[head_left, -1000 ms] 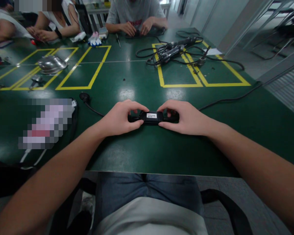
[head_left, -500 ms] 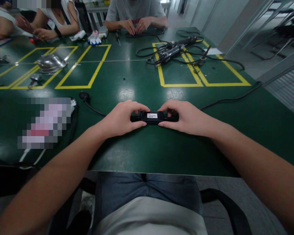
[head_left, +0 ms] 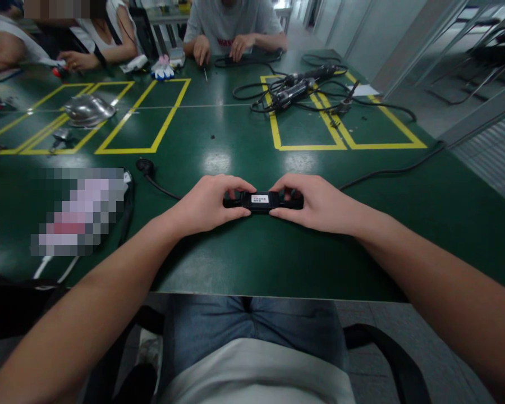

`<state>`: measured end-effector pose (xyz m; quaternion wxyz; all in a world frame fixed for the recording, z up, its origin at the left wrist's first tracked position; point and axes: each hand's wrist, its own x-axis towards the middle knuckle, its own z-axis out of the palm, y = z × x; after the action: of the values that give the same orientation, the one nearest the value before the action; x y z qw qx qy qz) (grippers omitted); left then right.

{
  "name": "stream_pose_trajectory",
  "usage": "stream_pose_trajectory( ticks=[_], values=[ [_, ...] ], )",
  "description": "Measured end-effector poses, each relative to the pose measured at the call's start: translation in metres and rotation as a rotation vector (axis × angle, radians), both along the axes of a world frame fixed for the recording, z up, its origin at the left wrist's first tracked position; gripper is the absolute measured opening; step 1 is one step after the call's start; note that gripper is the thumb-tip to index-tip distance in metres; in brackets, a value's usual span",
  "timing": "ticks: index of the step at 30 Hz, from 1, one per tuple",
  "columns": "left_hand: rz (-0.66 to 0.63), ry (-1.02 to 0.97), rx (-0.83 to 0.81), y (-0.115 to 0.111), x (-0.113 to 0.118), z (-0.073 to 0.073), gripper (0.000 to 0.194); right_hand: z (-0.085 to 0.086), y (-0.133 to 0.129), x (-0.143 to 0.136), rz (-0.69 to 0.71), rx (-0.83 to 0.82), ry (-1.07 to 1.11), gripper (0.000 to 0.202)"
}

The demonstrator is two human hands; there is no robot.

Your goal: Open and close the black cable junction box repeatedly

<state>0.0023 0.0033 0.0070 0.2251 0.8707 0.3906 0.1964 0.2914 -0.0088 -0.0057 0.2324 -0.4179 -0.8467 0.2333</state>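
Note:
A black in-line power cord box [head_left: 260,209] with a white printed label on top lies at the middle of the near table. My left hand [head_left: 210,203] is closed on its left end, thumb in front and fingertip behind. At the right end, my right hand [head_left: 313,202] grips it the same way. To the left a cord runs from behind my left hand to a black plug [head_left: 145,166]. A black cable [head_left: 387,173] leads off from my right hand towards the table's right edge. My curled fingers partly hide both ends of the box.
A blurred-out item [head_left: 82,210] with white cables lies left of my arm. Yellow tape [head_left: 126,151] marks rectangles on the green table [head_left: 219,258]. Further off are a shiny metal part [head_left: 88,109], black corded tools [head_left: 294,92] and gloves [head_left: 163,70]. A person [head_left: 235,25] sits opposite, others at far left.
My hands and the cord box stay almost still. Across the table, the person's hands have moved apart, one now at the screwdriver-like tool.

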Motion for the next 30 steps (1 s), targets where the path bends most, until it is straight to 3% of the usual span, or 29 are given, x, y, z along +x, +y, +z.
stream_pose_trajectory(
  ticks=[24, 30],
  values=[
    [-0.007, -0.093, -0.086, 0.0011, -0.0024, -0.0027, 0.040, -0.0040, 0.0005, -0.0037, 0.004, 0.003, 0.036, 0.030],
    [0.013, -0.149, -0.117, 0.0015, -0.0025, -0.0023, 0.041, -0.0038, 0.0013, -0.0039, -0.017, -0.057, 0.101, 0.044]
  ],
)
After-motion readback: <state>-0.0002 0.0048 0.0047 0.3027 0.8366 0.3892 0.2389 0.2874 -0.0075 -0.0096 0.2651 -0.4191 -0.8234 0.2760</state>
